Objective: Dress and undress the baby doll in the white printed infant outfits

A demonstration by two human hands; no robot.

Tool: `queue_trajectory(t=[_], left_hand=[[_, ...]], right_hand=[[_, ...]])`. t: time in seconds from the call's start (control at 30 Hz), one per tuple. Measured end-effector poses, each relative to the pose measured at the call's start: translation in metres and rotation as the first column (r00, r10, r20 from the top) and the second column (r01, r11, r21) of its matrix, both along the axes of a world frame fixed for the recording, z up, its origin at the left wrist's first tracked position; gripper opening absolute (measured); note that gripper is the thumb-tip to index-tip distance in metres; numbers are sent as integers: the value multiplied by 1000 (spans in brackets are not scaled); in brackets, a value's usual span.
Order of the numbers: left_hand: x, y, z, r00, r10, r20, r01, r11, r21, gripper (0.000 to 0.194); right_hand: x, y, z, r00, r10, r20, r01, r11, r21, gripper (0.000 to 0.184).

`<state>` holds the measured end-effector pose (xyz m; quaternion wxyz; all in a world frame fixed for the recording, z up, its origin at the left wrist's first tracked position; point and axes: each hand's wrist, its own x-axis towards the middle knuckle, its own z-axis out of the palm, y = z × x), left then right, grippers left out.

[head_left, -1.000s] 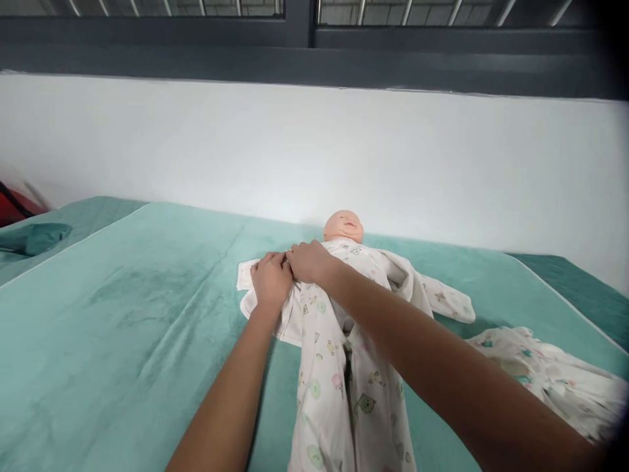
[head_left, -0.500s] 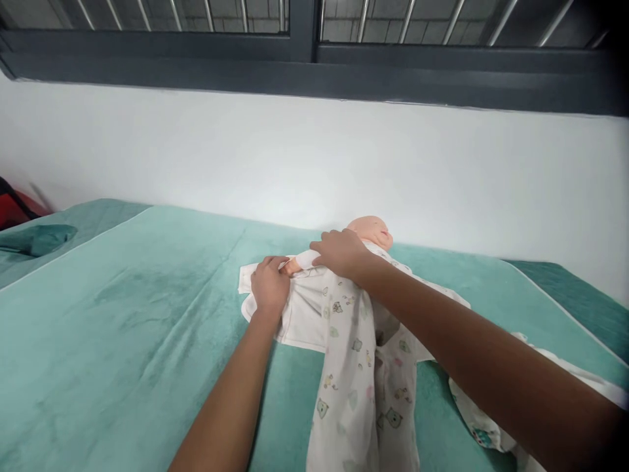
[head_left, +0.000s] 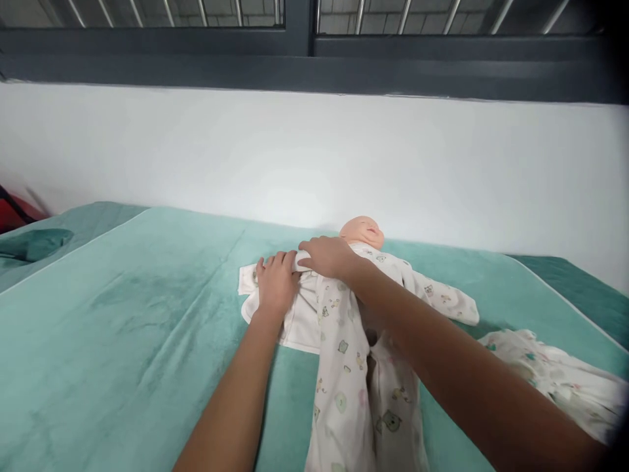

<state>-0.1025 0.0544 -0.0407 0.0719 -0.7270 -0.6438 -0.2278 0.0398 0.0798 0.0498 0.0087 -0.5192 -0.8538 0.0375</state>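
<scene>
A baby doll point(head_left: 362, 231) lies on its back in white clothes printed with small animals, its head toward the wall. My left hand point(head_left: 278, 280) is closed over the doll's arm and the white sleeve point(head_left: 248, 279), whose cuff sticks out beyond my fingers. Just right of it, my right hand point(head_left: 327, 255) grips the upper part of the same sleeve near the shoulder. The doll's hand is hidden. Printed trousers point(head_left: 341, 387) cover the legs, and the jacket's white inner side point(head_left: 302, 321) lies spread under my left wrist. The other sleeve point(head_left: 445, 298) stretches out to the right.
A teal plush cover point(head_left: 122, 341) lies under everything. Another printed white garment point(head_left: 555, 373) is crumpled at the right. Behind stands a white wall point(head_left: 221, 151) below a dark window frame point(head_left: 196, 69). Something red point(head_left: 17, 210) is at the far left edge.
My left hand has shifted slightly right, and my right hand slightly left, so they are closer together. The bare bit of doll's arm between them is now covered.
</scene>
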Motion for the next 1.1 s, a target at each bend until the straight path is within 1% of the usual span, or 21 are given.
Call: queue_trajectory(t=[0.07,0.1,0.17,0.23,0.27,0.3,0.33,0.37,0.43,0.5,0.57,0.63,0.67,0.77,0.8,0.83,0.9,0.97,1.03,1.1], left_hand=[[-2,1,-2,1000,21,0,-21,1000,-6,37],[-2,2,-3,999,32,-3,-32,999,-5,36],[-2,3,-4,999,50,-10,-50,999,-6,34],[-1,3,-5,998,60,-15,-60,998,-6,34],[0,3,-5,998,60,-17,-60,998,-4,34],[1,3,-5,998,56,-21,-57,998,-3,35],[1,3,-6,998,53,-24,-53,999,-1,36],[2,4,-6,998,50,-27,-50,999,1,36],[3,4,-7,998,48,-29,-48,999,-3,38],[4,4,-6,998,50,-25,-50,999,-5,40],[7,4,-5,999,40,-5,-40,999,0,44],[10,3,-4,999,-4,43,4,1000,11,50],[12,2,-3,996,-40,75,39,999,17,53],[17,1,-2,975,-138,176,132,990,43,56],[18,0,-2,966,-157,204,149,987,54,55],[19,0,-3,958,-169,231,158,985,65,54],[19,-1,-2,938,-186,292,168,982,87,50],[23,-6,5,905,-210,369,181,977,113,44],[35,-18,18,860,-269,433,225,963,149,38],[57,-34,37,817,-382,431,337,924,181,34]], right_hand=[[17,-5,4,974,-43,-223,31,998,-58,40],[30,-10,4,934,-66,-351,42,996,-77,41],[61,-26,-1,807,-110,-580,76,994,-83,43],[93,-47,-19,650,-176,-739,208,977,-49,44],[107,-57,-33,567,-219,-794,318,947,-34,45],[120,-67,-48,502,-263,-824,415,909,-37,46],[130,-75,-63,471,-295,-831,486,873,-35,47],[139,-82,-78,482,-295,-825,528,849,5,46],[148,-90,-100,571,-292,-767,565,818,110,43],[151,-91,-108,667,-327,-669,580,792,191,41],[150,-87,-106,707,-399,-584,609,763,215,44],[151,-83,-101,690,-461,-558,653,728,207,47],[151,-81,-98,662,-485,-571,683,704,194,48],[157,-76,-93,522,-534,-665,785,606,129,49],[158,-75,-92,479,-543,-690,808,579,105,49],[160,-75,-92,451,-549,-703,821,564,86,49],[161,-73,-92,448,-562,-695,820,568,69,47],[159,-71,-91,478,-585,-656,808,585,67,43],[157,-69,-90,495,-611,-618,805,589,63,38],[155,-68,-89,495,-627,-602,808,587,52,35]])
